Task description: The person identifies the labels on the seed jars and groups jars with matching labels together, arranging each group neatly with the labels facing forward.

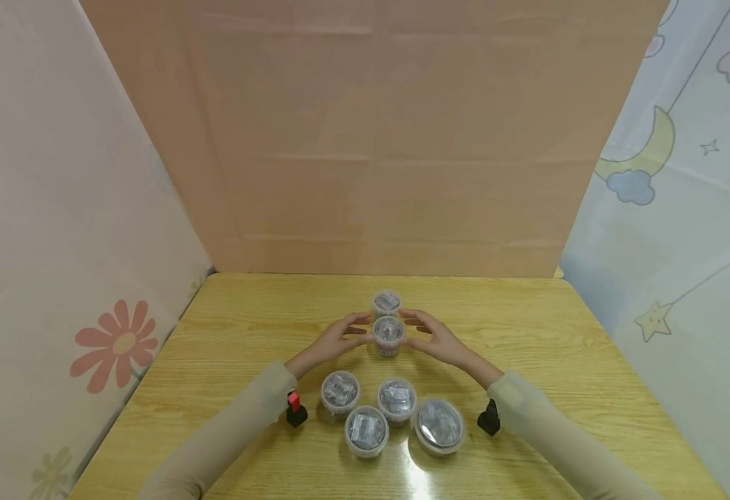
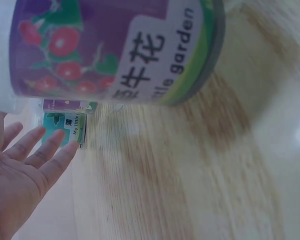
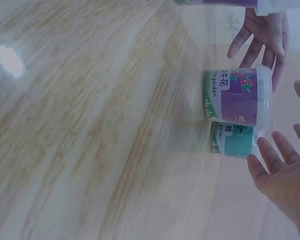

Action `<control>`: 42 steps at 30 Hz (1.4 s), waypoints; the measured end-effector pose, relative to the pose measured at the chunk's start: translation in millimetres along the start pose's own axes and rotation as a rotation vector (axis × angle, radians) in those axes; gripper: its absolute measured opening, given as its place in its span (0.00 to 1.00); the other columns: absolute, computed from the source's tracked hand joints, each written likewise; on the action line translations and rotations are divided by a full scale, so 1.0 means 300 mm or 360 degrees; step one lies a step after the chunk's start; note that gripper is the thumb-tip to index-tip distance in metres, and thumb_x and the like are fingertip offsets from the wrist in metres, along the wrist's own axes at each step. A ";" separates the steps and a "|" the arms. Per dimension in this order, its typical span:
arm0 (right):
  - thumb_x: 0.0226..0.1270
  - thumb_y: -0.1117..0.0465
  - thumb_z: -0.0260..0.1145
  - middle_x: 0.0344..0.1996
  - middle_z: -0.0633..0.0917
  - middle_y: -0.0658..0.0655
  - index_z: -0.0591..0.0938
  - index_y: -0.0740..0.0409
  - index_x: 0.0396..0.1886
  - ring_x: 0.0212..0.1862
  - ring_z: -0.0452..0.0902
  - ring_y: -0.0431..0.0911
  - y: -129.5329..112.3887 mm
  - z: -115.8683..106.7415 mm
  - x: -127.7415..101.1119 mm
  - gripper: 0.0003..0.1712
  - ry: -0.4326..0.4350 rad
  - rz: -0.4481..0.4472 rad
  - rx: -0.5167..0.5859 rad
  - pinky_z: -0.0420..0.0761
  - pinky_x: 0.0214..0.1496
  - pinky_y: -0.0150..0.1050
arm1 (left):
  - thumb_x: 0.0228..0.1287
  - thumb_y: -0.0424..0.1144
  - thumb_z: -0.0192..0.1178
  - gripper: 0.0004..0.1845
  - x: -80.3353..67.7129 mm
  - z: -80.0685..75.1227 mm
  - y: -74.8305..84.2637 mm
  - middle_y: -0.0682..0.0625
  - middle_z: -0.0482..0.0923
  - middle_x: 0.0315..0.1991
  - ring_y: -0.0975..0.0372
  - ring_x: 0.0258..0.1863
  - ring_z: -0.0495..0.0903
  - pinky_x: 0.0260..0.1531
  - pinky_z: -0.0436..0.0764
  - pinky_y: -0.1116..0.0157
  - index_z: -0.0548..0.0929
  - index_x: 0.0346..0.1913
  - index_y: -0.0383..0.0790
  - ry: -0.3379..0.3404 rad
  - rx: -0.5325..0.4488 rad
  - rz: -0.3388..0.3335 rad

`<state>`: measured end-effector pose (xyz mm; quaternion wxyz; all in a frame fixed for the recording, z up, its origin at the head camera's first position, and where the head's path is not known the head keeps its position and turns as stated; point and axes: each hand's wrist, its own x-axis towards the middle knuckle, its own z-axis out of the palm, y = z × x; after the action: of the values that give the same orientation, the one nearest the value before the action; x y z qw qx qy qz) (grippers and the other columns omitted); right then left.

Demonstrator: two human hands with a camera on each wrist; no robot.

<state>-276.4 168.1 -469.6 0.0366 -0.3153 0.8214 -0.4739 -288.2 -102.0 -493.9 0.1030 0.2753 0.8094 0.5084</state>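
A plastic cup with a purple label and red flowers (image 3: 237,97) stands on the table between my hands. Close behind it is a teal-labelled cup (image 3: 235,137). From above, both the front cup (image 1: 389,330) and the back cup (image 1: 386,301) show clear lids over silvery packets. My left hand (image 1: 342,337) is at their left, fingers extended and spread. At their right, my right hand (image 1: 438,342) also has its fingers spread; in the right wrist view a gap separates it from the cups. Whether any left fingertip touches the front cup is unclear.
Several lidded cups stand nearer me: one at left (image 1: 340,392), one in front (image 1: 367,431), one at centre (image 1: 396,399) and a wider tub (image 1: 440,426) at right. Black wrist devices sit by the left sleeve (image 1: 296,411) and right sleeve (image 1: 489,418). A pinkish backdrop (image 1: 377,173) closes the table's far side.
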 end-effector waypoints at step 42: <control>0.64 0.67 0.61 0.58 0.73 0.66 0.68 0.65 0.62 0.60 0.69 0.60 -0.201 0.017 0.006 0.27 -0.0338 -0.0179 0.0042 0.69 0.61 0.57 | 0.68 0.43 0.54 0.29 -0.090 -0.066 -0.008 0.38 0.66 0.63 0.46 0.58 0.71 0.56 0.75 0.58 0.62 0.67 0.35 -0.0256 0.0038 0.0141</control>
<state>-247.0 142.0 -423.7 0.1010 -0.4087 0.7875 -0.4500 -275.5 -132.8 -490.0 0.1417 0.3521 0.7916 0.4790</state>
